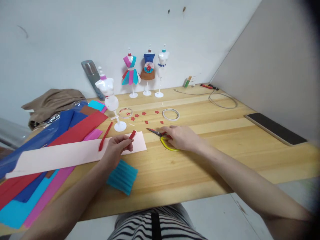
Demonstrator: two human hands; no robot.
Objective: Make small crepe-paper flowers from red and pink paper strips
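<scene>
My left hand point(119, 146) pinches a small folded red strip point(132, 134) above the pale pink crepe paper point(62, 154). My right hand point(182, 137) is closed over a pair of scissors point(167, 144) with yellow handles, low at the tabletop; their dark blades point left and look nearly shut. Between the hands and the wall lie several small red paper flowers point(144, 113). A longer red strip point(105, 136) rests across the pink paper, left of my left hand. Just below that hand is a pleated teal piece point(123, 176).
A bare white mannequin point(107, 88) stands at left; dressed mannequins point(130, 70) line the wall. Tape rolls point(171, 114) lie mid-table. Coloured paper sheets point(75, 130) and brown cloth point(55, 101) fill the left. A phone point(275, 128) and grey cable point(222, 106) lie right.
</scene>
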